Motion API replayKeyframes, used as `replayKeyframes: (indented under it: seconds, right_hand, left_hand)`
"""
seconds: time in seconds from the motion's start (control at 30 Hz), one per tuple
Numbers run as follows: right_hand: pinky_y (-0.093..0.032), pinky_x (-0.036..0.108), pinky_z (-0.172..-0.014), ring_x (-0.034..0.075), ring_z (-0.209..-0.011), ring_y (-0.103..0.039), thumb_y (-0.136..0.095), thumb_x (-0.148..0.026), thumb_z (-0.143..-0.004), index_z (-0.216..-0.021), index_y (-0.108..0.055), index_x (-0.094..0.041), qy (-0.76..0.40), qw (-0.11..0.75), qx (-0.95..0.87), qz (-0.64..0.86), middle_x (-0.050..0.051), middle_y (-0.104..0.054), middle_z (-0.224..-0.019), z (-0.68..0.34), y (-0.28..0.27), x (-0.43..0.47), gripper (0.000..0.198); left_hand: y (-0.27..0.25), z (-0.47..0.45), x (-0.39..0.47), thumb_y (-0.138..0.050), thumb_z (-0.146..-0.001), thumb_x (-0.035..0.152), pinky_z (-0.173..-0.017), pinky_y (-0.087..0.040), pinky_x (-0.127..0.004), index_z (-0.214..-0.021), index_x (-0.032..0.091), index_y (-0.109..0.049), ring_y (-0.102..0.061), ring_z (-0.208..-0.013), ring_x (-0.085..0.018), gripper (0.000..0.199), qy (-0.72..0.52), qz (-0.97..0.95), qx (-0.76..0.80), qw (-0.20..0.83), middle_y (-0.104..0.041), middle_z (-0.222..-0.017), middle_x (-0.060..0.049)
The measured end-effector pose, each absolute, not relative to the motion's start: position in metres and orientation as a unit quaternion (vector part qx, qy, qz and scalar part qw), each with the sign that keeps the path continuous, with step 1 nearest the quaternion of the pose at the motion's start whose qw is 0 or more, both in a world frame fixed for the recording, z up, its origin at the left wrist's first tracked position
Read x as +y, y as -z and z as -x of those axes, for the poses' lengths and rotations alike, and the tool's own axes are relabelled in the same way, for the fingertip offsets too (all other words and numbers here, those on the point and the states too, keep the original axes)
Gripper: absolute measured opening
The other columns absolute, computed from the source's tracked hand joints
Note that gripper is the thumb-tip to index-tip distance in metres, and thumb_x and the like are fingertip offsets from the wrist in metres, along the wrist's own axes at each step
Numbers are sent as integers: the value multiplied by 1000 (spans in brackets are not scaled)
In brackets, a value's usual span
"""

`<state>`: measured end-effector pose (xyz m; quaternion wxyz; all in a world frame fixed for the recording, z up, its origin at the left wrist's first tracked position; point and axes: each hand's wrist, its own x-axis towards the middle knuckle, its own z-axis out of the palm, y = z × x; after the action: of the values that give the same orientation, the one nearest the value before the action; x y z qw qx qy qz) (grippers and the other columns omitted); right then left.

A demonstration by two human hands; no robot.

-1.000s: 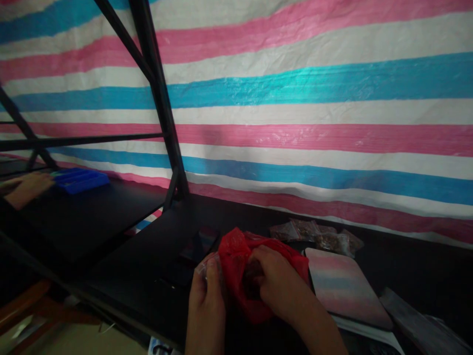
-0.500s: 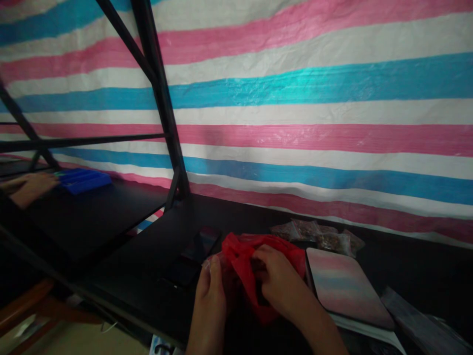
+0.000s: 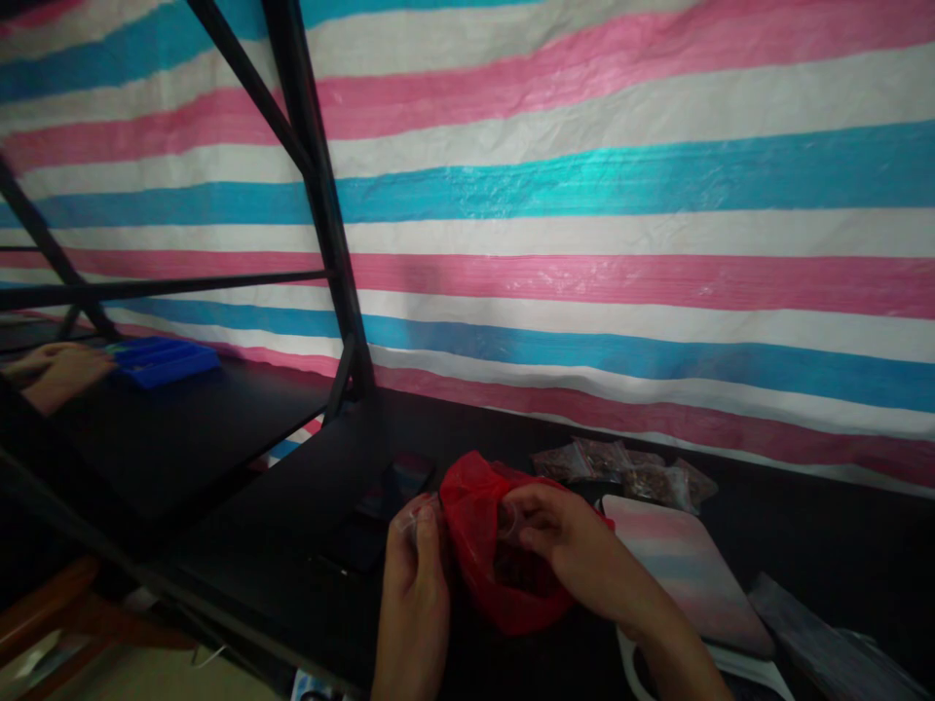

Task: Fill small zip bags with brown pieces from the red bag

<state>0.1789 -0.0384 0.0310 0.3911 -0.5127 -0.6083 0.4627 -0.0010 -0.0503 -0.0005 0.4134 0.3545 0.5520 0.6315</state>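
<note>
A red plastic bag (image 3: 478,574) stands on the black table with its mouth open towards me, and small dark contents show dimly inside. My left hand (image 3: 416,584) is closed on a small clear plastic bag (image 3: 418,524), just left of the red one. At the mouth of the red bag, my right hand (image 3: 559,535) has its fingers curled together. Something clear shows at those fingertips, too blurred to name. Behind the red bag lie several small clear bags (image 3: 654,482) filled with brownish small pieces.
Right of the red bag sits a white device with a shiny, reflective lid (image 3: 687,565). Flat clear plastic bags (image 3: 825,633) lie at the right. Dark phone-like objects (image 3: 357,540) rest at the left. Another person's hands (image 3: 62,370) are beside a blue tray (image 3: 168,360).
The red bag's mouth has opened wider and its contents now show. My right hand has drawn back slightly to the right, while my left still holds the clear bag.
</note>
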Motion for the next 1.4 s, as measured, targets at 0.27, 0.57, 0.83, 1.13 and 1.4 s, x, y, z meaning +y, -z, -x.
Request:
replayKeyframes:
  seconds: [0.27, 0.57, 0.83, 1.13, 1.4]
  right_hand:
    - [-51, 41, -103, 25, -113, -71, -63, -25, -86, -114, -70, -22, -475, 448, -591, 474, 8, -77, -119, -204, -49, -49, 29]
    - [-52, 34, -106, 18, -114, -70, -50, -1, -86, -109, -75, -27, -282, 413, -708, 499, 3, -72, -123, -171, -91, -70, 43]
    - [-53, 33, -109, 18, -123, -67, -41, 6, -85, -133, -70, -29, -175, 373, -778, 474, 4, -69, -136, -154, -90, -71, 66]
    - [-49, 44, -113, 28, -125, -67, -60, -15, -88, -125, -76, -32, -187, 421, -686, 564, 6, -72, -135, -177, -93, -63, 44]
    - [-48, 39, -104, 26, -114, -68, -58, 1, -81, -102, -78, -23, -234, 300, -701, 603, 8, -74, -119, -173, -51, -47, 37]
  left_hand:
    - [0, -11, -58, -67, -92, 55, -103, -56, -47, -140, 27, -56, -69, -118, -31, 58, -621, -497, 522, 309, -71, -129, -10]
    - [29, -14, -55, -62, -97, 38, -116, -43, -62, -143, 32, -58, -57, -136, -34, 46, -547, -615, 481, 303, -63, -145, -11]
    - [28, -12, -56, -59, -102, 36, -113, -48, -55, -149, 30, -53, -59, -131, -30, 48, -552, -623, 469, 296, -63, -140, -12]
    - [7, -7, -66, -60, -99, 47, -112, -49, -47, -144, 26, -58, -61, -131, -31, 50, -597, -521, 512, 331, -65, -142, -13]
    - [11, -22, -72, -73, -83, 51, -107, -49, -59, -129, 20, -58, -65, -119, -39, 58, -584, -463, 603, 284, -68, -126, -17]
